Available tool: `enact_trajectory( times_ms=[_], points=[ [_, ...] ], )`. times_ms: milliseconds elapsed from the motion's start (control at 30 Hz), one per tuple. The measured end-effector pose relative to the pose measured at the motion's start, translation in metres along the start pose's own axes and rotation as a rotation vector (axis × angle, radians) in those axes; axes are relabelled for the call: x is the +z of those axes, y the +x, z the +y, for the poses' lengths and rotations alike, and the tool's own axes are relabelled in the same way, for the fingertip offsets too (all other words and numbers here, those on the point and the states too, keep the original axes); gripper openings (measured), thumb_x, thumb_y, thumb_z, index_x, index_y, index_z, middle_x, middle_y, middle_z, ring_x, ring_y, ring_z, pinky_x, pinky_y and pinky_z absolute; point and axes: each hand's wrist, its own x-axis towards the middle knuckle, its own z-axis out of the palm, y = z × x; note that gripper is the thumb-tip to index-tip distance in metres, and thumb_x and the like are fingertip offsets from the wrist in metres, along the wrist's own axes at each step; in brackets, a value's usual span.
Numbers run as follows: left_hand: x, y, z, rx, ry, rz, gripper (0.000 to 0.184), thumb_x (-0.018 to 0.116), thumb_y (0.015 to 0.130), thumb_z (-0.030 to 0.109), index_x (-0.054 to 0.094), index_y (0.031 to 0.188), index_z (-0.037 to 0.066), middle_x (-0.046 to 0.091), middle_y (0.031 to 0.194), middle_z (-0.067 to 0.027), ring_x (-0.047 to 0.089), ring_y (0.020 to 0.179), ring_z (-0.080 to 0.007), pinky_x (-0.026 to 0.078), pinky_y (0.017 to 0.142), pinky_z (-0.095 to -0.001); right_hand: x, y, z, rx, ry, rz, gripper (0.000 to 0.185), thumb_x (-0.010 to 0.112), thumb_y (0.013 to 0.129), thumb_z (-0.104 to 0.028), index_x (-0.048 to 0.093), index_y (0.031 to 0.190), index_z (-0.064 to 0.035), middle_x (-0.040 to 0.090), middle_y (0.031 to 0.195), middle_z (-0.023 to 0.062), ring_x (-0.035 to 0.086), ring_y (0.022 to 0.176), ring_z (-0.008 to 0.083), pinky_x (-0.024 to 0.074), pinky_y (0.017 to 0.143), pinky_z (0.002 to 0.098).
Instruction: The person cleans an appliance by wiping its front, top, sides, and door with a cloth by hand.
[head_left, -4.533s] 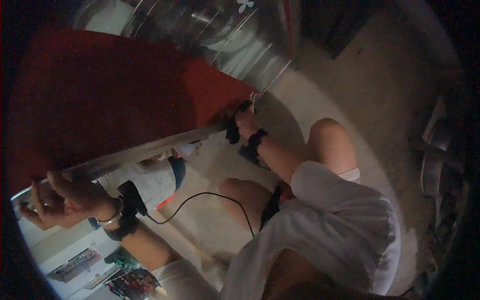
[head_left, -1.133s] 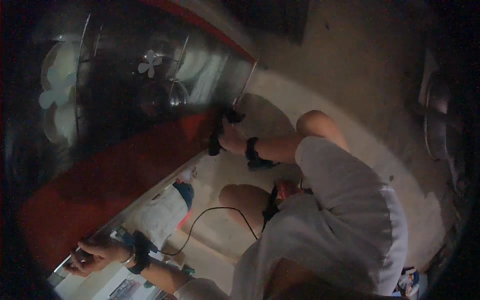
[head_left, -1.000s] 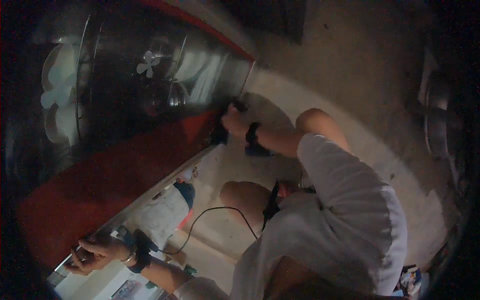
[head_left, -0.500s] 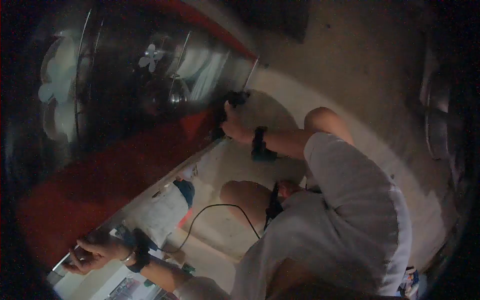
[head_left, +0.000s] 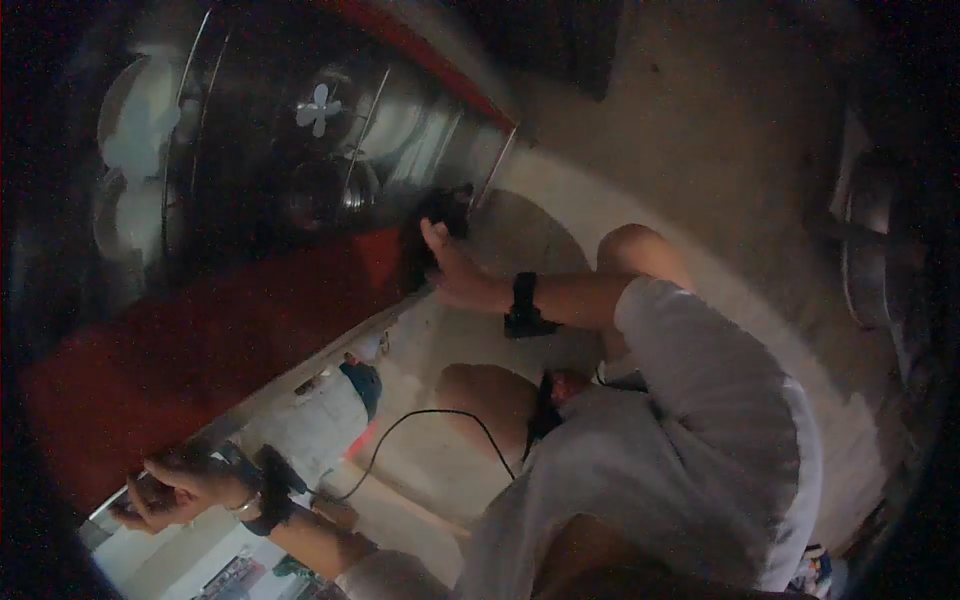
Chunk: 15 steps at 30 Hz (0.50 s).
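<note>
A dark glossy cabinet with red edging slants across the upper left; its red panel runs down between my hands. My left hand, wearing a bangle and a black strap, is bent round the cabinet's lower left corner, thumb on one side of the edge and fingers on the other. Near the other end, by the red panel, is my right hand, with a black band on its wrist. Its thumb sticks up and the other fingers are lost in a dark patch, cloth or shadow, I cannot tell which.
A black cable loops over the floor near my knees. Beyond the red panel lie a pale cloth-like bundle and other items in the lower left. Metallic objects stand in shadow at the right. A light patch crosses the floor.
My right hand, and the dark patch at its fingers, have shifted left and slightly down along the cabinet. My left hand stays at the corner. The whole view has turned a little.
</note>
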Motion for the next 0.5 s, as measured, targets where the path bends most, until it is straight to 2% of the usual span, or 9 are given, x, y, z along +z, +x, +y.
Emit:
enact_trajectory(
  times_ms=[33,100,167,233,267,333,400,433,500],
  points=[
    [0.0,0.001,0.003,0.005,0.004,-0.004,0.026,0.066,0.076,0.013,0.054,0.094,0.0,0.029,0.129,-0.0149,0.042,0.107,-0.0228,0.044,0.083,-0.0343,0.001,0.002,-0.006,0.126,-0.009,0.052,0.07,0.044,0.071,0.003,0.013,0.134,0.0032,0.014,0.14,0.0211,0.01,0.132,0.0259,0.0087,0.106,0.0337],
    [0.006,0.004,0.012,-0.079,-0.039,0.03,0.027,0.067,0.075,0.013,0.054,0.095,0.001,0.028,0.129,-0.0149,0.039,0.111,-0.0231,0.041,0.088,-0.0362,0.003,0.02,0.018,0.018,-0.176,0.325,0.07,0.044,0.068,0.006,0.018,0.133,0.0026,0.027,0.134,0.0221,0.023,0.127,0.0283,0.0166,0.104,0.0366],
    [0.008,0.006,0.014,-0.056,-0.042,0.037,0.026,0.067,0.075,0.013,0.054,0.094,0.001,0.028,0.129,-0.0151,0.039,0.112,-0.0234,0.041,0.088,-0.0363,-0.048,0.061,0.047,0.021,0.016,0.434,0.066,0.042,0.069,0.007,0.021,0.132,0.0027,0.037,0.127,0.0203,0.034,0.119,0.0296,0.0252,0.1,0.0372],
    [0.008,0.007,0.013,-0.031,-0.046,0.051,0.026,0.067,0.075,0.014,0.054,0.094,0.001,0.027,0.129,-0.0153,0.039,0.112,-0.0237,0.041,0.088,-0.0364,-0.07,0.09,0.097,0.121,0.641,0.221,0.068,0.044,0.071,0.005,0.018,0.133,0.002,0.036,0.127,0.0189,0.034,0.118,0.0278,0.0271,0.099,0.034],
    [0.007,0.009,0.01,0.018,-0.009,0.04,0.026,0.067,0.075,0.014,0.054,0.094,0.0,0.027,0.129,-0.0153,0.04,0.111,-0.0241,0.042,0.086,-0.036,-0.084,0.098,0.089,0.22,0.919,0.149,0.068,0.045,0.072,0.004,0.017,0.134,0.0016,0.036,0.128,0.0182,0.035,0.117,0.0269,0.0281,0.098,0.0324],
    [0.007,0.01,0.006,0.066,0.023,0.041,0.027,0.067,0.075,0.013,0.055,0.093,-0.001,0.027,0.129,-0.0153,0.041,0.11,-0.0245,0.043,0.085,-0.0356,-0.07,0.077,0.054,0.092,0.047,0.467,0.071,0.044,0.072,0.003,0.012,0.136,0.0006,0.028,0.134,0.0176,0.027,0.124,0.0273,0.0218,0.102,0.0321],
    [0.01,0.005,0.005,-0.011,-0.09,0.059,0.028,0.067,0.075,0.013,0.054,0.093,-0.004,0.028,0.128,-0.0149,0.044,0.108,-0.0249,0.046,0.081,-0.0337,-0.031,0.045,0.022,-0.018,-0.054,0.259,0.079,0.046,0.068,0.004,0.004,0.135,0.0038,0.008,0.141,0.0202,0.007,0.132,0.0292,0.0067,0.106,0.032],
    [0.011,0.005,0.008,-0.018,-0.097,0.065,0.028,0.067,0.075,0.013,0.054,0.093,-0.004,0.028,0.128,-0.0149,0.044,0.108,-0.0249,0.046,0.081,-0.0337,-0.008,0.022,0.018,-0.249,-0.259,0.252,0.081,0.046,0.066,0.005,0.004,0.135,0.0038,0.006,0.141,0.0233,0.006,0.132,0.0314,0.0068,0.106,0.0334],
    [0.01,0.007,0.014,-0.02,-0.034,0.058,0.029,0.067,0.075,0.012,0.053,0.093,-0.005,0.029,0.128,-0.0144,0.045,0.105,-0.024,0.047,0.078,-0.0324,0.001,0.0,-0.023,0.023,-0.138,-0.197,0.077,0.047,0.066,0.004,0.011,0.135,0.0037,0.011,0.139,0.0252,0.006,0.131,0.0336,0.0075,0.106,0.036]
  ],
)
